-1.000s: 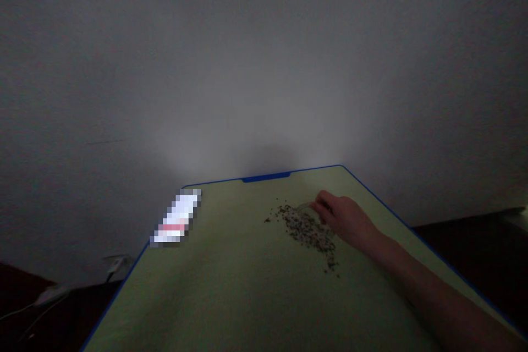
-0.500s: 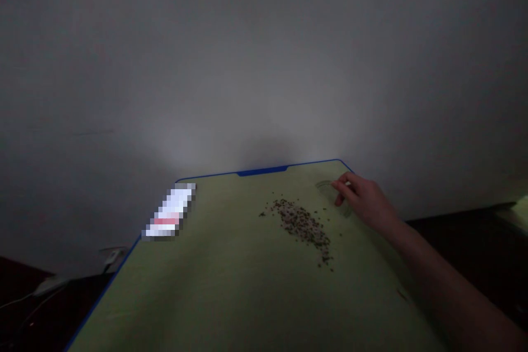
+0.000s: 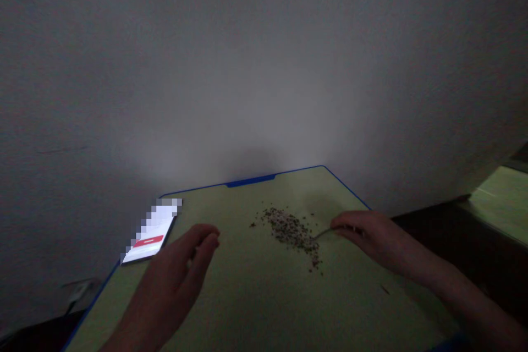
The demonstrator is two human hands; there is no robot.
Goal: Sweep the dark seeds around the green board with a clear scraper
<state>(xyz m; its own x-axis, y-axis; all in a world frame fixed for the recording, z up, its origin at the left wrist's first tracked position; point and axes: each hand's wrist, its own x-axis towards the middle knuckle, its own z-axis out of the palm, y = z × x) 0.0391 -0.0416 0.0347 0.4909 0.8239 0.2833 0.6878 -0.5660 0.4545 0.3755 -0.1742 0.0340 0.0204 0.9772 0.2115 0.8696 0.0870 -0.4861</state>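
Note:
A small heap of dark grains (image 3: 291, 229) lies on a pale green table (image 3: 247, 297) with a blue rim. My right hand (image 3: 367, 236) rests on the table just right of the heap. Its fingers are pinched on a thin pale thing whose tip points at the grains; the light is too dim to name it. My left hand (image 3: 177, 272) hovers over the table's left part, fingers stretched out together, holding nothing. It is nearest to a lit phone (image 3: 150, 231).
The phone lies at the table's left edge with its screen glowing. A plain grey wall (image 3: 264, 66) stands right behind the table. A dark surface and another green patch (image 3: 501, 201) show at the far right. Cables lie low at the left.
My left hand has come into view from below. My right hand has drawn back from the far right corner to beside the grains. The view has shifted a little right.

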